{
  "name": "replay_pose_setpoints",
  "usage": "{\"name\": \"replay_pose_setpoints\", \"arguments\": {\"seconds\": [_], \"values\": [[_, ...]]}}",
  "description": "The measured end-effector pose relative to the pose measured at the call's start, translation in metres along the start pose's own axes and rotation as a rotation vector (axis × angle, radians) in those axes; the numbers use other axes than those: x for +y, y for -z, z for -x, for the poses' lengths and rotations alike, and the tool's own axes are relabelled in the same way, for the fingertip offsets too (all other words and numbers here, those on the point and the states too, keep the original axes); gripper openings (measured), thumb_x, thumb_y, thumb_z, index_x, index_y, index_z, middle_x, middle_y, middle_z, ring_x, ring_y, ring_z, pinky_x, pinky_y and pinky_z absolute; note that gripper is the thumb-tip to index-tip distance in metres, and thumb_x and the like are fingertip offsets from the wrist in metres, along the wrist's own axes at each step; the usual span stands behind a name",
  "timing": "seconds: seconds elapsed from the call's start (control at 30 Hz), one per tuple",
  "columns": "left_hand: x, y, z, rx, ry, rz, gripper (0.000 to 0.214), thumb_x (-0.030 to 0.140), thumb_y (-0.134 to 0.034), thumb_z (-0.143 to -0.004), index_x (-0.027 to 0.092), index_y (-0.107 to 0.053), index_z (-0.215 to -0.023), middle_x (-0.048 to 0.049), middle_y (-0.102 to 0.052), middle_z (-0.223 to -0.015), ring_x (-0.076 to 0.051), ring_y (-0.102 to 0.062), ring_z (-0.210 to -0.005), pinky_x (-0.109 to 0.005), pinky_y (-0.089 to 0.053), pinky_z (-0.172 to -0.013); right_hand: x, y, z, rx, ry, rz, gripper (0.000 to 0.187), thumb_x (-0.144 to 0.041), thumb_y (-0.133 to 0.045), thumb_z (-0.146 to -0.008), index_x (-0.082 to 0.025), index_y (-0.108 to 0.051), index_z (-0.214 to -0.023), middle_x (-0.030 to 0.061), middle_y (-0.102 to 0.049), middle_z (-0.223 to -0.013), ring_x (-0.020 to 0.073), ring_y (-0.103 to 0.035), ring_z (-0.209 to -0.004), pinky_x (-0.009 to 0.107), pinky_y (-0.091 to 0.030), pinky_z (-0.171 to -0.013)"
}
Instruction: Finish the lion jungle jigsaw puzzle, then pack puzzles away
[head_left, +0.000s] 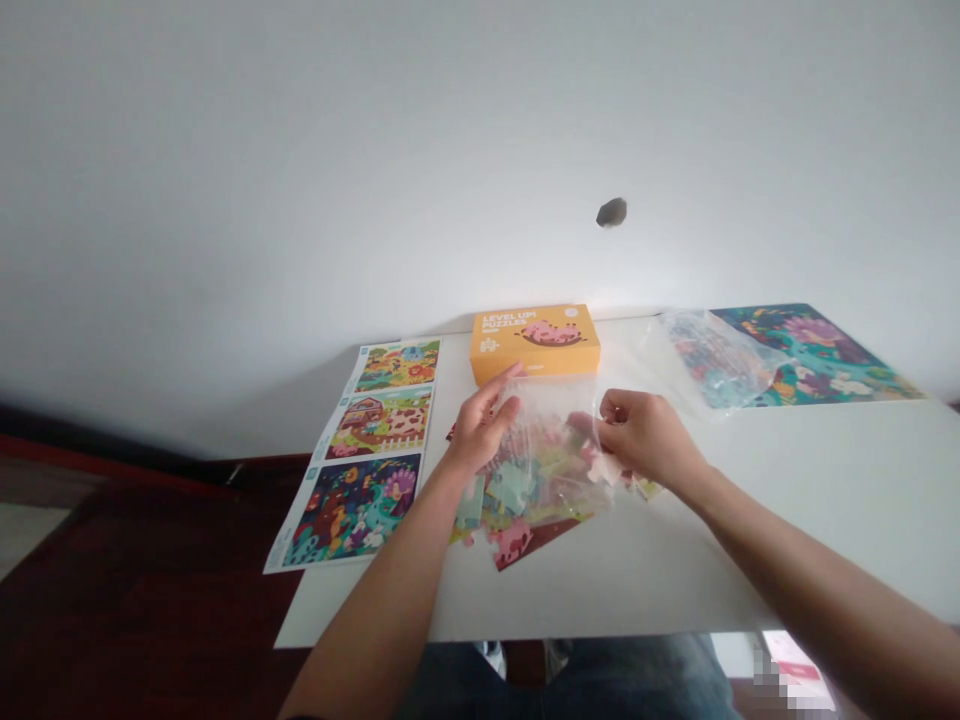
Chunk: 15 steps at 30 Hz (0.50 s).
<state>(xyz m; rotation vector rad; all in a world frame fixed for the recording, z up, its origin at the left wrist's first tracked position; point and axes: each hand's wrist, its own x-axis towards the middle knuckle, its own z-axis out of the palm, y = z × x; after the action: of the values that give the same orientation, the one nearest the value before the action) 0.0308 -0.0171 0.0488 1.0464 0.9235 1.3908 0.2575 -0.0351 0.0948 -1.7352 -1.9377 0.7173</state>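
Note:
A clear plastic bag [551, 440] hangs between my two hands over the middle of the white table [750, 560]. My left hand [484, 425] grips the bag's left side with curled fingers. My right hand [645, 435] pinches its right side. Several loose puzzle pieces [525, 520] lie in a heap under the bag, some seen through it. Just behind the hands stands an orange puzzle box [534, 342].
A printed sheet with three puzzle pictures [364, 450] lies at the table's left edge, overhanging it. At the back right lies a finished colourful puzzle [825, 360] with a second clear bag [712, 365] on its left part. A white wall rises behind.

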Motion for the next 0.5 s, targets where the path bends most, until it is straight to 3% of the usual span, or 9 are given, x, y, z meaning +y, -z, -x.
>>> {"name": "replay_pose_setpoints", "arguments": {"seconds": [0.17, 0.27, 0.43, 0.5], "values": [[-0.002, 0.006, -0.002, 0.060, -0.009, -0.056, 0.030, 0.026, -0.084, -0.069, 0.019, -0.076, -0.096, -0.0085, -0.074, -0.107, -0.027, -0.064, -0.110, -0.028, -0.050, -0.086, -0.039, 0.000, -0.005, -0.053, -0.020, 0.370, 0.047, -0.062, -0.057, -0.083, -0.019, -0.066, -0.067, 0.0159, -0.067, -0.066, 0.0265, -0.063, -0.063, 0.032, -0.037, -0.056], [-0.005, 0.010, -0.006, 0.110, -0.027, -0.053, 0.024, 0.033, -0.082, -0.071, 0.019, -0.077, -0.090, -0.0069, -0.075, -0.096, -0.024, -0.067, -0.096, -0.026, -0.051, -0.077, -0.062, -0.005, -0.008, -0.061, 0.015, 0.434, 0.053, -0.064, -0.052, -0.086, -0.015, -0.071, -0.080, 0.0221, -0.069, -0.077, 0.0313, -0.065, -0.071, 0.035, -0.041, -0.059], [-0.008, 0.019, -0.013, 0.208, -0.108, -0.086, 0.024, 0.041, -0.075, -0.077, 0.019, -0.076, -0.086, -0.0033, -0.073, -0.079, -0.017, -0.065, -0.070, -0.024, -0.048, -0.064, -0.091, -0.011, -0.022, -0.074, 0.039, 0.336, 0.050, -0.058, -0.048, -0.090, -0.014, -0.069, -0.079, 0.0184, -0.067, -0.073, 0.0290, -0.066, -0.074, 0.033, -0.041, -0.059], [-0.008, 0.021, -0.015, 0.237, -0.116, -0.058, 0.024, 0.041, -0.075, -0.077, 0.018, -0.076, -0.085, -0.0020, -0.070, -0.071, -0.016, -0.061, -0.061, -0.024, -0.047, -0.060, -0.096, -0.013, -0.029, -0.157, 0.117, 0.239, 0.042, -0.047, -0.048, -0.092, -0.014, -0.068, -0.076, 0.0162, -0.066, -0.070, 0.0254, -0.064, -0.070, 0.032, -0.040, -0.059]]}}
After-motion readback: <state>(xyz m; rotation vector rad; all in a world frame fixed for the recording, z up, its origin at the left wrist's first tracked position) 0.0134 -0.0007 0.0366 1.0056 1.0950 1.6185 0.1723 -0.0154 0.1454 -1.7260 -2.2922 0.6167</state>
